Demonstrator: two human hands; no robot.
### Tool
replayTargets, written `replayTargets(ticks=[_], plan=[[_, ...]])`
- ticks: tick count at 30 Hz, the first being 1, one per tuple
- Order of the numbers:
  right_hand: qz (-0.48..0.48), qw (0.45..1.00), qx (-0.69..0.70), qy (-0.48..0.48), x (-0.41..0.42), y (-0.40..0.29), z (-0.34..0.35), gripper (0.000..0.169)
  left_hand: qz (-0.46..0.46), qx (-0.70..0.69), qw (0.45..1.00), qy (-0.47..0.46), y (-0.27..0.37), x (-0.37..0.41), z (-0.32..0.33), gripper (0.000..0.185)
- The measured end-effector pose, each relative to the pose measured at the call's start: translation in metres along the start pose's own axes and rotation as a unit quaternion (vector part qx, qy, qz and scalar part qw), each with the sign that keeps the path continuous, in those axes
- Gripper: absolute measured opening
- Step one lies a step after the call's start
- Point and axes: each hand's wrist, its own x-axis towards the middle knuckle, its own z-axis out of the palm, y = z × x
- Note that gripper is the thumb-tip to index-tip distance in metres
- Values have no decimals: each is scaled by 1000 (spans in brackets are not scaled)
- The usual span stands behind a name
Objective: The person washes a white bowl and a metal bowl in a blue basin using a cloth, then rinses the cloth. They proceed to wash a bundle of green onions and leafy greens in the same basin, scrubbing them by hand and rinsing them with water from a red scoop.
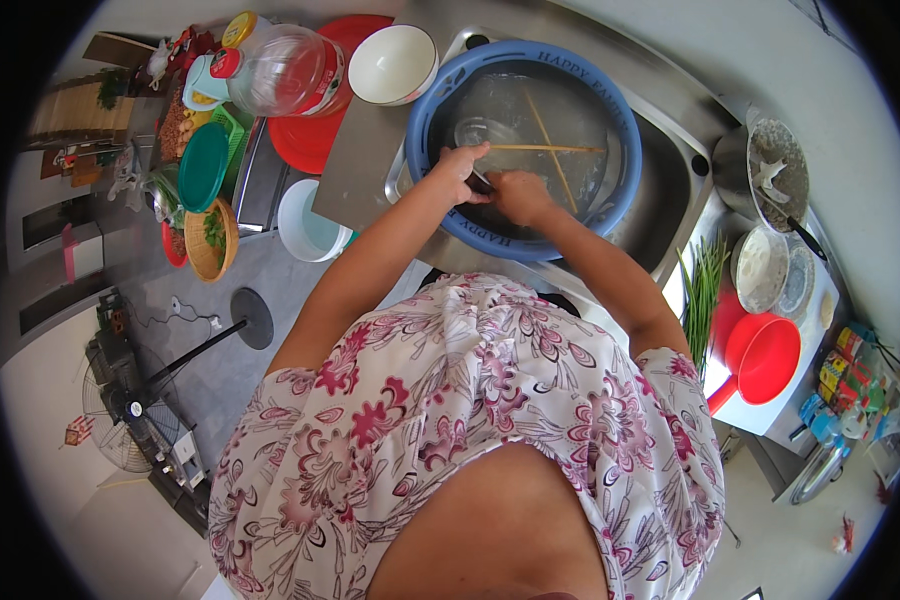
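Observation:
A blue plastic basin (628,161) stands over the steel sink, with water in it and a pair of crossed wooden chopsticks (544,133). Above its near left part, my left hand (463,171) grips a dark object (480,184), perhaps a ladle or spoon handle, too hidden to name surely. My right hand (520,196) closes on the same dark object from the right. A rounded, clear or shiny shape (481,132) shows in the water just beyond my left hand.
At the basin's upper left stand a white bowl (391,64) and a large clear plastic jug (281,71). A white bucket (307,225) is at left. On the right are green stalks (705,300), a red dipper (766,360), a bowl (759,268) and a metal pot (735,172).

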Motion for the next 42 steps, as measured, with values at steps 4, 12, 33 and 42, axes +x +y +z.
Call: replayTargets(ticks=[4, 12, 33, 42], plan=[[-47, 995, -56, 68, -8, -8, -4, 19, 45, 9, 999, -13, 0, 4, -16, 53], [-245, 941, -90, 213, -15, 6, -21, 22, 86, 19, 994, -57, 7, -38, -35, 69], [-127, 986, -70, 85, -20, 3, -27, 24, 95, 85, 988, -90, 17, -43, -36, 61], [43, 838, 543, 41, -19, -10, -65, 23, 69, -23, 979, -192, 38, -20, -31, 55]])
